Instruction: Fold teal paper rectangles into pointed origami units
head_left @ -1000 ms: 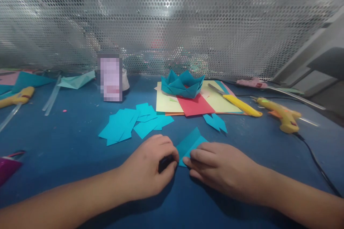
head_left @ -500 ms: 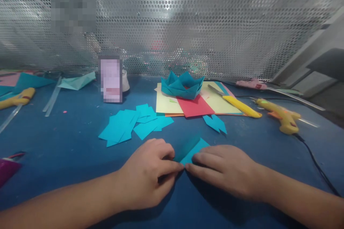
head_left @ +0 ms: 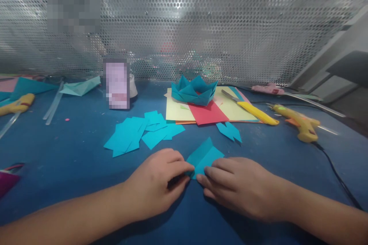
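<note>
Between my hands is a small blue sheet of paper (head_left: 205, 155) with a crease running across it and one part standing up. My left hand (head_left: 163, 180) pinches its left corner between thumb and fingers. My right hand (head_left: 240, 183) grips its lower right edge with bent fingers, the fingertips close to those of the left. Just beyond lie a loose pile of blue paper pieces (head_left: 129, 134) and a small folded blue paper piece (head_left: 230, 131). Farther back, a folded blue paper crown shape (head_left: 195, 92) rests on coloured sheets.
A red paper (head_left: 208, 114) and pale yellow sheets (head_left: 178, 113) lie under the crown shape. A yellow utility knife (head_left: 255, 111) has its blade out. At right is a yellow glue gun (head_left: 300, 122) with a cord; another glue gun (head_left: 21, 105) is at left. A perforated metal panel (head_left: 178, 26) stands behind.
The blue sheet has opened along its crease, its far part now raised and visible. My right fingertips have drawn slightly away from the left ones.
</note>
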Tool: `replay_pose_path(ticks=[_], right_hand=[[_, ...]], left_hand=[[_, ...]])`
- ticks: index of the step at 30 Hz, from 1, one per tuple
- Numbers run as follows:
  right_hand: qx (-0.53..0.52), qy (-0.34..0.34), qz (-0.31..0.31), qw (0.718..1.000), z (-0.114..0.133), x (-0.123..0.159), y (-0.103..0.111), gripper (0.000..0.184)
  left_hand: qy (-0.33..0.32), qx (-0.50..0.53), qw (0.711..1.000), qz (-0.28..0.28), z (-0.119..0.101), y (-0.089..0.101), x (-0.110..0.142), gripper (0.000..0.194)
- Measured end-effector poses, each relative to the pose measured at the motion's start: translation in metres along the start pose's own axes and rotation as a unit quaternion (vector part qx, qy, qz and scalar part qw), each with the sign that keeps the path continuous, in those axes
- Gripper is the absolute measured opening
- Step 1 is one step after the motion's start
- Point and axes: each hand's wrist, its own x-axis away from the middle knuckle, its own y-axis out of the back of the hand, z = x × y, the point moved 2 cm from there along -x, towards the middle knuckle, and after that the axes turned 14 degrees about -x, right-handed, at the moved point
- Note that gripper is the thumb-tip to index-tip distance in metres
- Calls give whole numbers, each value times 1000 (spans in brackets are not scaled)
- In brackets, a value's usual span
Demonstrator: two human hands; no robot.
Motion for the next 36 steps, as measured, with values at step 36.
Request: replay_pose_path(ticks=[36], right_hand=[[-11,0,-10,1000,0,-3,1,27]], left_hand=[[67,-19,997,42,-5,-8,-9,7]])
